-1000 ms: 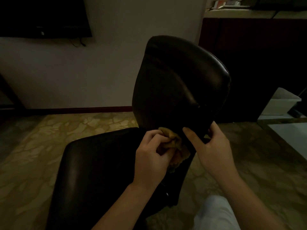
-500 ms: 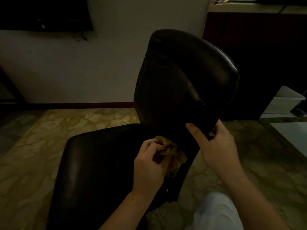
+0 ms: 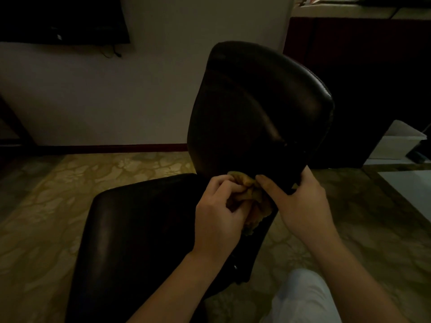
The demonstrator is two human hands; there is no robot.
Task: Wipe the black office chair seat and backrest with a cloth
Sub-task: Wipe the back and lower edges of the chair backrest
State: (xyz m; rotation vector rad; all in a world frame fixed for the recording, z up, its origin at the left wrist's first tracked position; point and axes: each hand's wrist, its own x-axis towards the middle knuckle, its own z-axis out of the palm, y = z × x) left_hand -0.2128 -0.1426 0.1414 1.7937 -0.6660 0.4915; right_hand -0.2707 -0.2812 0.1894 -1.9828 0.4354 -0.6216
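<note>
Now the left hand (image 3: pixel 219 213), clamped on the bunched cloth (image 3: pixel 250 197), has rubbed back up to the bottom edge of the backrest (image 3: pixel 256 108). The right hand (image 3: pixel 300 203) still grips that edge, so backrest wiping continues.

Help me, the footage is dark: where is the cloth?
Head view, centre: the cloth is bunched in the left hand at the base of the backrest, beside the right hand.
</note>
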